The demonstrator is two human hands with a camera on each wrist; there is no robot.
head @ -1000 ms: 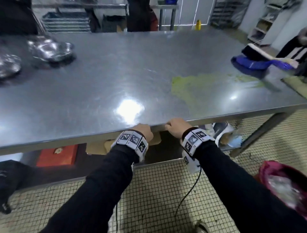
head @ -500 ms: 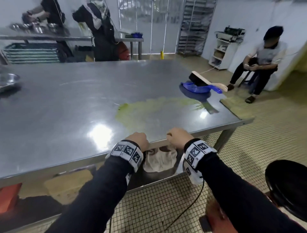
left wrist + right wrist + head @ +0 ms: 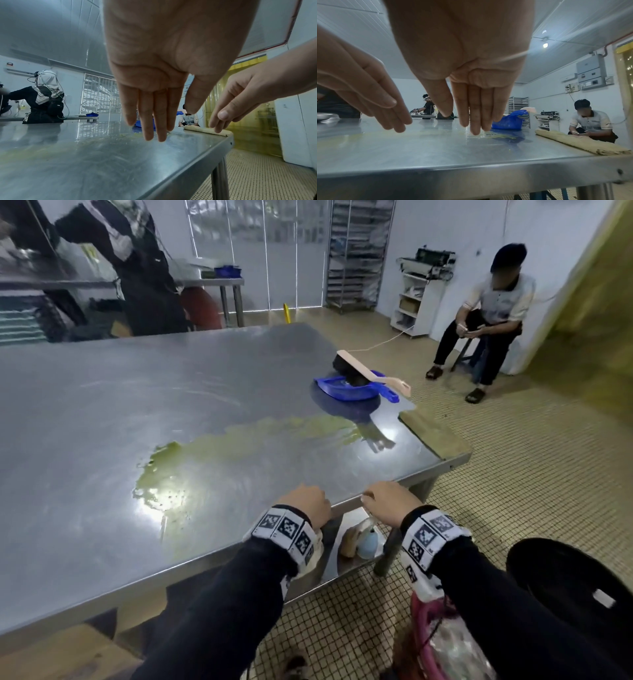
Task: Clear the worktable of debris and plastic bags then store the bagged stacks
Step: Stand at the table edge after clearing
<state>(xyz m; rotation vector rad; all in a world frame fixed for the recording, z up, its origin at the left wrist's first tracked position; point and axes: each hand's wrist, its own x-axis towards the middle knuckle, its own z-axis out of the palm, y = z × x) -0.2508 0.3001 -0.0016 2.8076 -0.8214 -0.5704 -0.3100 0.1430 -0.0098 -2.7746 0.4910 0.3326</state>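
Head camera is looking down across the table [image 3: 102, 405]; both wrist cameras are skimming low over it, sharing the dustpan [image 3: 506, 121].

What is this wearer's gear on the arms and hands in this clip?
Both arms wear long black sleeves. Each wrist carries a white band printed with square black-and-white markers. The left hand and right hand are bare, with no gloves. A thin dark cable hangs below the right wrist.

Worktable [image 3: 102, 405] mostly open; dustpan [image 3: 346, 388], maybe cloth [image 3: 435, 433] block far-right edge.
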